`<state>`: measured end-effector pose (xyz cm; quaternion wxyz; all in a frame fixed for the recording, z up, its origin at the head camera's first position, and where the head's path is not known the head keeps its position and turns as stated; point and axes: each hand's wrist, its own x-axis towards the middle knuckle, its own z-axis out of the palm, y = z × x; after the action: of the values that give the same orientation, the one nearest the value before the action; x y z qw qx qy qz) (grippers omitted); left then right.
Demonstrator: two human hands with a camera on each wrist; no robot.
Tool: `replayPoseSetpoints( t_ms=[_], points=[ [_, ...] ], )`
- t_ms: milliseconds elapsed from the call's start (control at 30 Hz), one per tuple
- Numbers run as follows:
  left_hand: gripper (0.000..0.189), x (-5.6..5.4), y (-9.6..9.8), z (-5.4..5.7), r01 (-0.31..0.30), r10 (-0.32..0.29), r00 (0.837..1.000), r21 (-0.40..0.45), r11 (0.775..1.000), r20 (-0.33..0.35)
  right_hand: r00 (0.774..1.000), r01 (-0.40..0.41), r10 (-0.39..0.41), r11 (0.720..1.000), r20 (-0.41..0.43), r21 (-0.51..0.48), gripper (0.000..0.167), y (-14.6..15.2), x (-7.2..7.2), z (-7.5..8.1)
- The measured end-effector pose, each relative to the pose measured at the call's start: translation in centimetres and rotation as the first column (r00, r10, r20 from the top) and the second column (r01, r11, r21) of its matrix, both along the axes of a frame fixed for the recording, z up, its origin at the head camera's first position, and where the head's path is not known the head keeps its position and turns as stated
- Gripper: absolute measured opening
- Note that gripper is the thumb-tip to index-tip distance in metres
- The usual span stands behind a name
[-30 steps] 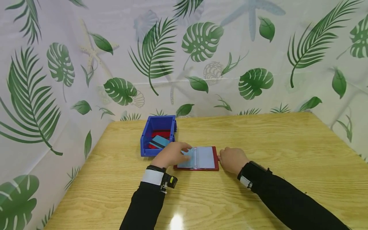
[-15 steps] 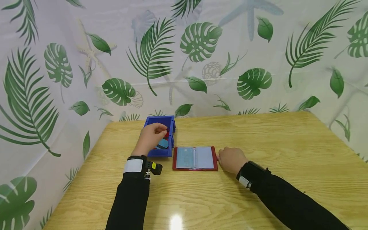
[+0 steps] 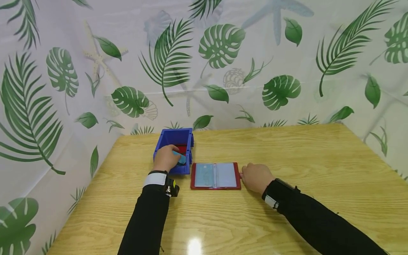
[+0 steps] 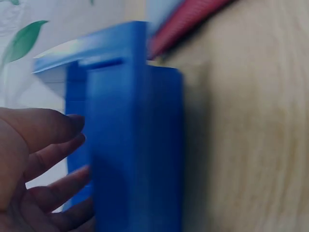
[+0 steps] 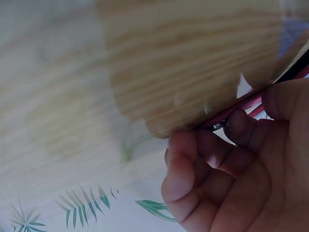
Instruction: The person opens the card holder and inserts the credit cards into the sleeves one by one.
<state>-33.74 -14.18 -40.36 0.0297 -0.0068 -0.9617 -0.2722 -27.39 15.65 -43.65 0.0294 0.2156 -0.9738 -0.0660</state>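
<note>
Our left hand is in the blue bin, at a blue card with a red item beyond. Fingers look bent; can't tell if they pinch the card, since the bin wall hides the tips in the wrist view.

Bin sits by the counter's far edge, toward the far left corner. Red card holder lies spread flat just right of it, farther from that edge. Our right hand grips its right side, apparently by a strap.

To do this well, we'd pinch one card by its edge, lift clear of the bin wall, avoid dragging the red item. Right hand should anchor the holder flat.
</note>
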Motion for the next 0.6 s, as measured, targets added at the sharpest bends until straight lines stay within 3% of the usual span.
replayPoseSetpoints(
  t_ms=[233,600],
  points=[
    [0.042,-0.1,0.9,-1.3,-0.040,0.041,0.999,-0.096,0.995,0.010,1.000,-0.018,0.018,1.000,-0.005,0.010,0.031,0.1,0.1,0.1],
    [0.053,-0.5,1.6,-1.2,-0.114,0.124,0.990,-0.146,0.983,0.066,1.000,0.011,-0.011,1.000,0.019,0.009,0.029,0.2,-0.1,0.0]
  ],
)
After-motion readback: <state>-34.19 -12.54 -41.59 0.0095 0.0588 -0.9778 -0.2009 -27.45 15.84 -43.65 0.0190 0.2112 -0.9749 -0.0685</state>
